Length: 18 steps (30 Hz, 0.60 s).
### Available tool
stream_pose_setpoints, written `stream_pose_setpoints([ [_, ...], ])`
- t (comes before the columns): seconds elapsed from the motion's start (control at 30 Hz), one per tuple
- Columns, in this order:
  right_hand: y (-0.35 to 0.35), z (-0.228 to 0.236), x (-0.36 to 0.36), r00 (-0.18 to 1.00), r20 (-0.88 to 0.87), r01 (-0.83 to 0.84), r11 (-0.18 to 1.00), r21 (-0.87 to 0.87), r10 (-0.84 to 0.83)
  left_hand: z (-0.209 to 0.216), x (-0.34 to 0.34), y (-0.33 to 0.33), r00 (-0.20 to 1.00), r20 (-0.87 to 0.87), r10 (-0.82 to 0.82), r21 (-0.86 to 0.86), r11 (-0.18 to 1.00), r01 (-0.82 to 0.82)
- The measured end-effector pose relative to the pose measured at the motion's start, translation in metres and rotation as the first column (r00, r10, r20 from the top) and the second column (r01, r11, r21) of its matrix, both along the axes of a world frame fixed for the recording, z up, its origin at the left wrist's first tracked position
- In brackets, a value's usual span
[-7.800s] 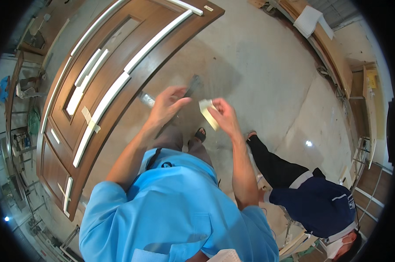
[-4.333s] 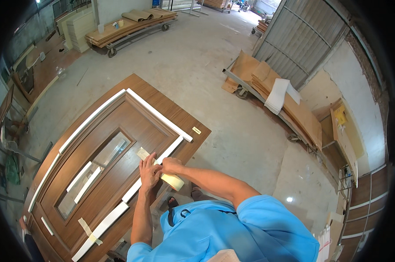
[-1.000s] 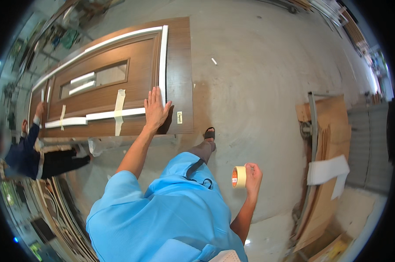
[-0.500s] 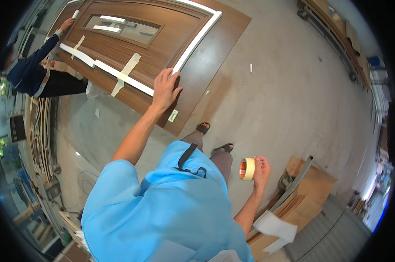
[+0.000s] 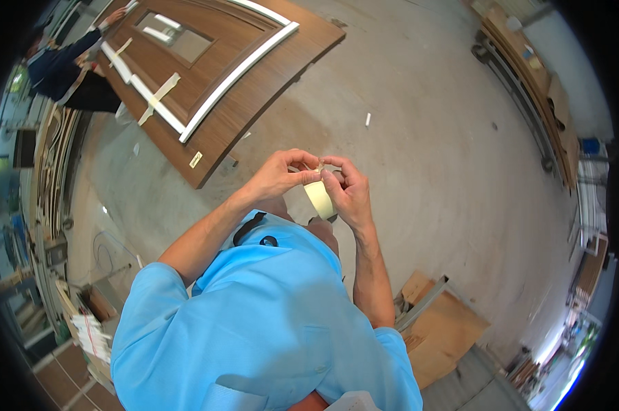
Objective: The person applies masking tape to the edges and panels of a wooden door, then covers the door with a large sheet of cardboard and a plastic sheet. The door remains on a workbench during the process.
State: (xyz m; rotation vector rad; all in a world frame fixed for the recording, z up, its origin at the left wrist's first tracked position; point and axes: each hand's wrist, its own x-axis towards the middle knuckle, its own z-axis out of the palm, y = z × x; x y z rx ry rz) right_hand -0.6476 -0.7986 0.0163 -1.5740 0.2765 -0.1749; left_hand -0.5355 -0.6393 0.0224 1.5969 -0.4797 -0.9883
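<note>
Tape (image 5: 319, 200) in 2 hands (image 5: 275, 174) (image 5: 351, 196).

"Where does the door panel (image 5: 261, 89) lie?"
"Ahead and to the left, well apart from both hands. Edge strips (image 5: 241, 82) run along it, with a tape strip (image 5: 162, 96) across one."
"And the tape roll (image 5: 318, 200)?"
"Between the left hand (image 5: 285, 172) and the right hand (image 5: 350, 195)."
"Who's beyond?"
"A co-worker (image 5: 63, 72), at the panel's left."
"On the right?"
"A loaded trolley (image 5: 528, 82), far ahead. A small stick (image 5: 368, 120) lies on the floor (image 5: 432, 151) between trolley and panel."
</note>
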Motion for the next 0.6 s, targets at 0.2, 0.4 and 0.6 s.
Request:
stream_pose_setpoints([
  [0.2,-0.019,0.001,0.023,0.982,0.052,-0.17,0.97,-0.174,0.181,0.0,-0.005,-0.011,0.967,-0.036,0.253,-0.021,0.967,-0.254],
  [0.4,-0.014,-0.001,0.06,0.967,0.092,-0.237,0.972,-0.003,0.236,-0.006,0.032,-0.013,0.902,0.038,0.43,-0.047,0.903,-0.428],
  [0.6,-0.009,-0.003,0.126,0.929,-0.001,-0.365,0.92,-0.143,0.369,-0.009,0.098,-0.008,0.834,-0.044,0.55,-0.197,0.814,-0.547],
])
